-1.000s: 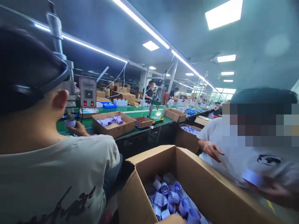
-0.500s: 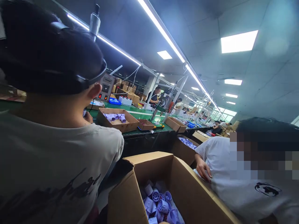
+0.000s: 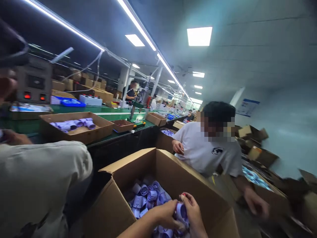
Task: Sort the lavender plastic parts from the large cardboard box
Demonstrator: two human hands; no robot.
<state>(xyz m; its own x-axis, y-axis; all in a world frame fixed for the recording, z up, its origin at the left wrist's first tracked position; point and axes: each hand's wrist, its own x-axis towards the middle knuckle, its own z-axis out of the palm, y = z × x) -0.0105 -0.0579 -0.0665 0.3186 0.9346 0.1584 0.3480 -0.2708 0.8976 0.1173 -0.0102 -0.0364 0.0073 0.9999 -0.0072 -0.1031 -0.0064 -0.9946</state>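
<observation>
My left hand and my right hand meet over a large open cardboard box. Between them is a hollow, pale purple plastic cylinder, its round opening partly visible. My left fingers wrap round its left side, and my right hand closes on its right side. A small red piece shows at my right fingertips; its kind is too small to make out. Beneath my hands, several similar plastic cylinders lie loose in the box.
To the left sits a person in a pale shirt. Another person in a white shirt is beyond the box. A green workbench carries a shallow box of cylinders and a smaller box. Cartons are piled at right.
The view has swung right, and my hands now show over the box with a cylinder between them. The person at right has an arm reaching down.
</observation>
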